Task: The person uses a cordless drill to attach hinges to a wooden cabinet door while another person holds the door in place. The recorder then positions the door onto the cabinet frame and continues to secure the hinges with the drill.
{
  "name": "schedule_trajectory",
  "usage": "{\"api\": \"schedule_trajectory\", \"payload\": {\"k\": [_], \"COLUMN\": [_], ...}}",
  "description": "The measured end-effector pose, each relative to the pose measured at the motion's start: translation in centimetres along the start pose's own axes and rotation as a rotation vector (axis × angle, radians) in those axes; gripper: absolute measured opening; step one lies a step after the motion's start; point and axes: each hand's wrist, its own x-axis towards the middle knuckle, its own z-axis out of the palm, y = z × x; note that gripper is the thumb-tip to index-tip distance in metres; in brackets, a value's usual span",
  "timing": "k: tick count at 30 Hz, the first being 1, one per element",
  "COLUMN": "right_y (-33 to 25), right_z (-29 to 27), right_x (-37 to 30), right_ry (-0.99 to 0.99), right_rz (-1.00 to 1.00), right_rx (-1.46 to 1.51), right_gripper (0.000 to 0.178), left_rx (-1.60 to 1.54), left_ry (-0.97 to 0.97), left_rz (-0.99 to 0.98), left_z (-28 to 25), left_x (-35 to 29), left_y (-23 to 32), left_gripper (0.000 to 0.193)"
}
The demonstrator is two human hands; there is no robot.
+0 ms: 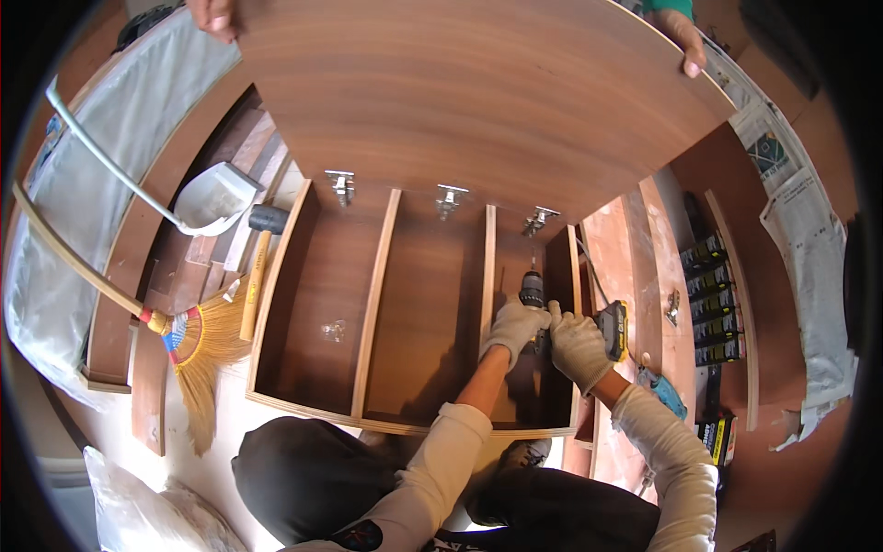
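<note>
Here: drill point(533, 296) in the cabinet's point(303, 276) right bay, nose up toward the hinge point(539, 220) — left hand point(513, 328) and right hand point(578, 346) both clamped on it — door point(478, 92) held by another person; a slipped bit could likely mar the panel.

The black-and-yellow cordless drill point(552, 317) stands nose-up inside the rightmost compartment of the brown wooden cabinet point(405, 313) — its black chuck just above the gloved fingers point(524, 317), its battery just right of them.
</note>
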Motion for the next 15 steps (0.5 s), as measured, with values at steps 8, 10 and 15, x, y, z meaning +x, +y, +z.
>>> {"api": "schedule_trajectory", "payload": {"k": [8, 10, 15], "right_y": [2.9, 2.9, 2.8], "right_z": [0.0, 1.4, 2.3], "right_x": [-0.2, 0.0, 0.5], "right_ry": [0.049, 0.095, 0.234], "right_rz": [-0.030, -0.040, -0.126], "right_rx": [-0.033, -0.024, -0.082], "right_gripper": [0.040, 0.045, 0.027], "left_rx": [0.156, 0.441, 0.908], "left_ry": [0.700, 1.071, 1.301], "left_rz": [0.758, 0.968, 1.359], "left_z": [-7.5, -9.1, -14.5], "left_x": [1.8, 3.8, 7.7], "left_y": [13.8, 17.3, 19.1], "left_gripper": [0.079, 0.075, 0.080]}}
